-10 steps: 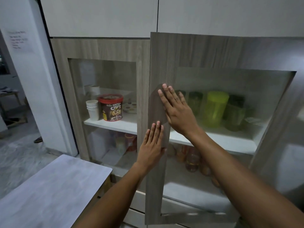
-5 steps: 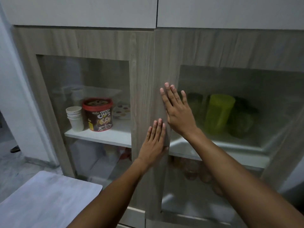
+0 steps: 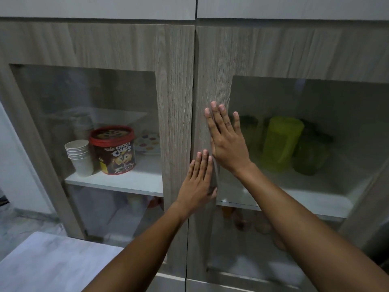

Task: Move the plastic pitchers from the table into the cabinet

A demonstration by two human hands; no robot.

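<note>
Green plastic pitchers (image 3: 281, 142) stand on the white middle shelf behind the frosted glass of the right cabinet door (image 3: 212, 70); a bright lime one is in the middle, darker ones blur beside it. That wood-framed door sits flush with the left door. My right hand (image 3: 226, 140) lies flat on the door's left frame, fingers spread upward. My left hand (image 3: 200, 179) presses flat just below it on the same frame. Neither hand holds anything.
Behind the left door's glass are stacked paper cups (image 3: 79, 157), a red-lidded Choco Chips tub (image 3: 114, 149) and a dotted plate (image 3: 148, 142). Jars show dimly on the lower shelf (image 3: 248, 224). A pale marble-look table (image 3: 46, 264) fills the bottom left corner.
The right cabinet door has swung from ajar to flush shut under both palms. The view has moved closer to the cabinet.
</note>
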